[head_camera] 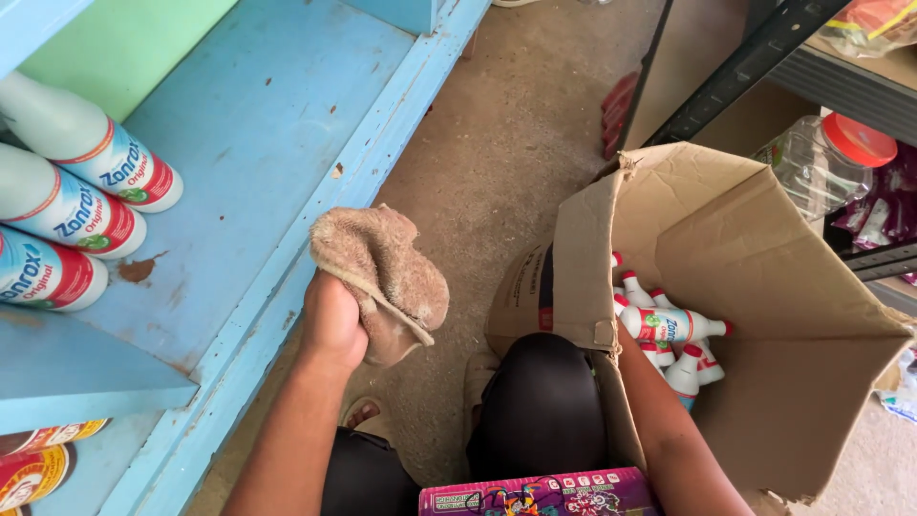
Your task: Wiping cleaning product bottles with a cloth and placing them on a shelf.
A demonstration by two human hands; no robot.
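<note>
My left hand (331, 320) grips a worn brown cloth (387, 277), bunched up just off the front edge of the light blue shelf (277, 124). Three white bottles with red-banded labels (72, 205) lie on their sides at the shelf's left end. My right forearm (664, 416) reaches into an open cardboard box (764, 287) on the floor. The hand itself is hidden behind the box's near flap. Several white bottles with red caps (669, 330) lie in the box's bottom, right by my wrist.
My knees in dark trousers (540, 406) are crouched over the sandy concrete floor (497, 143). A pink and purple carton (540, 494) sits at the bottom edge. A dark metal rack (755, 57) with a red-lidded clear plastic jar (826, 158) stands at right. Tins (33, 459) sit on the lower blue shelf.
</note>
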